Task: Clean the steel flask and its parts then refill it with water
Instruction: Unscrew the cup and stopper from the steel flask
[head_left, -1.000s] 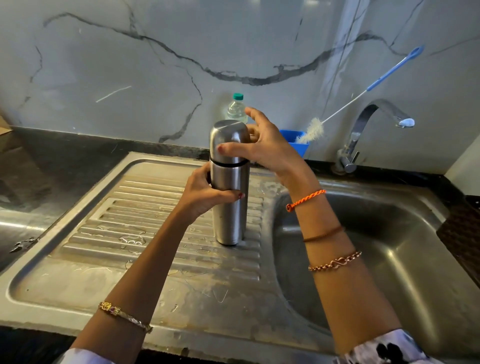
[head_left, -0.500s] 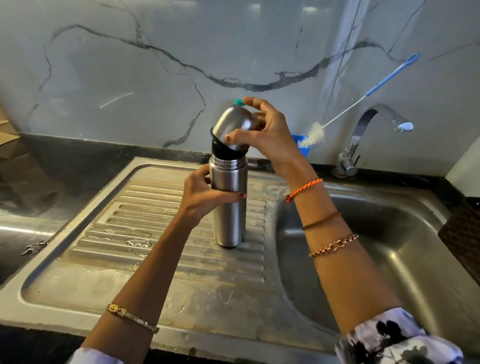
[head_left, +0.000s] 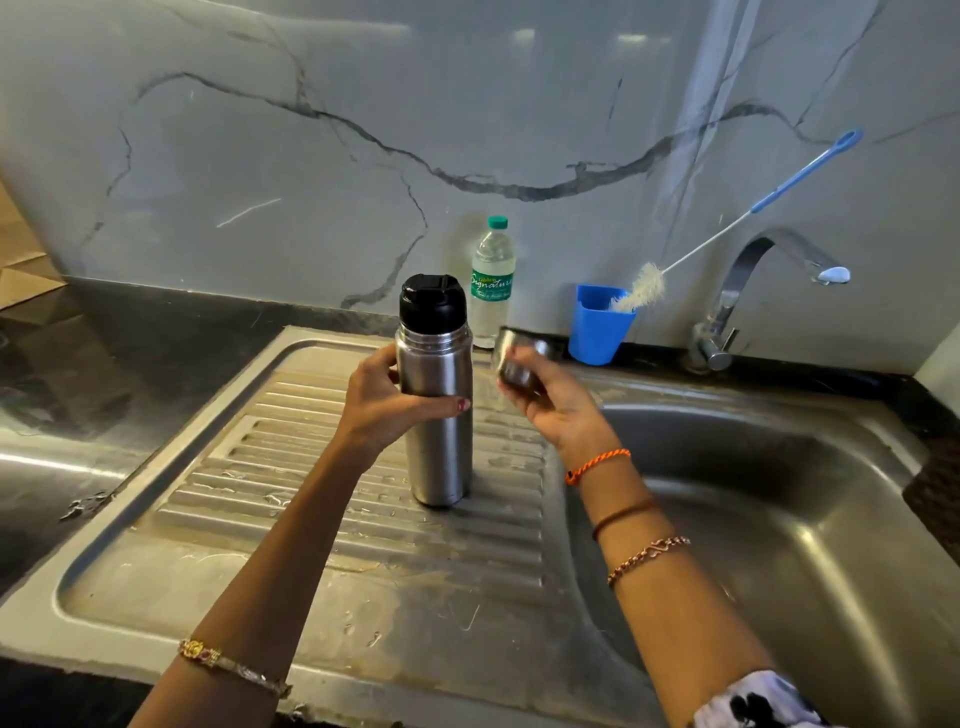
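**Flask upright on the drainboard, steel cap off and held to its right**

At far left a dark stone surface (head_left: 78, 364) runs along the marble-patterned wall, with a small patch of spilled water near its edge beside the sink unit. The ribbed steel drainboard (head_left: 291, 519) comes next, wet in places. The left hand (head_left: 387, 400) reaches in from the lower left, wearing a gold bracelet on the forearm, and grips the steel flask (head_left: 439, 431) around its upper body, thumb across the front. The flask stands upright on the drainboard ridges, close to the basin edge, with its black inner stopper (head_left: 432, 301) in place on the neck and uncovered.

Just behind the flask, against the wall, stands a clear plastic water bottle (head_left: 492, 280) with a green cap; the flask partly overlaps its lower left side. To the flask's right the right hand (head_left: 556, 400), palm up, holds the steel outer cap (head_left: 519, 358) in curled fingers, clear of the flask and low over the drainboard's back corner. The cap is blurred, so which way its opening faces is unclear. That wrist carries an orange thread and two bracelets.

Further right a blue cup (head_left: 597, 332) sits on the back ledge holding a long bottle brush (head_left: 727, 234), bristles down, its blue handle leaning up against the wall. Next comes the curved tap (head_left: 753, 280), its spout over the steel basin (head_left: 779, 519)
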